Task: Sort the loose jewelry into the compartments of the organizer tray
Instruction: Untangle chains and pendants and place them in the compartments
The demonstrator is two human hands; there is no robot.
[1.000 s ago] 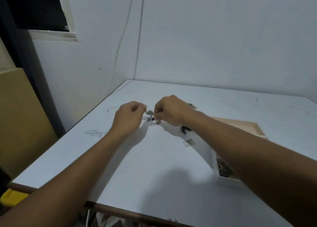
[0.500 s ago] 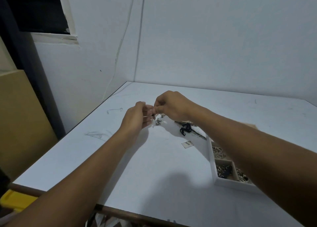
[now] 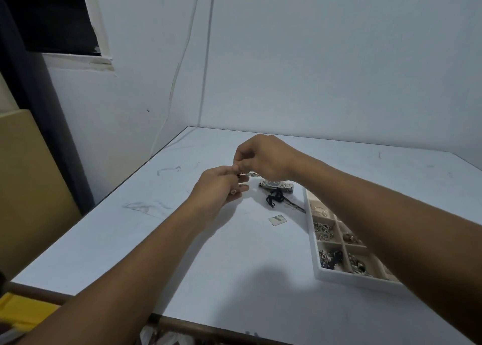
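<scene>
The right hand is raised above the table, its fingers curled and its thumb and forefinger pressed together on a small piece of jewelry. The left hand sits just below and beside it, fingers also curled, its fingertips meeting the right hand's at the same piece. The piece is tiny and dark with a metallic glint; its exact shape is too small to tell. A little pale loop shows against the left hand's lower fingers; whether it is joined to the pinched piece cannot be told.

Just beyond the hands, on the table, lies a silver watch with a metal band. A tangled black cord lies just in front of it, one end trailing toward the tray. Nearer the camera is a small clear packet, flat on the surface.

The organizer tray rests to the right, partly hidden by the right forearm. It has a white rim and beige-lined compartments. One visible compartment holds silvery rings or links, another a dark blue and black heap, and others mixed metal pieces.

Pale walls meet behind the table, and a dark window sits at upper left.
</scene>
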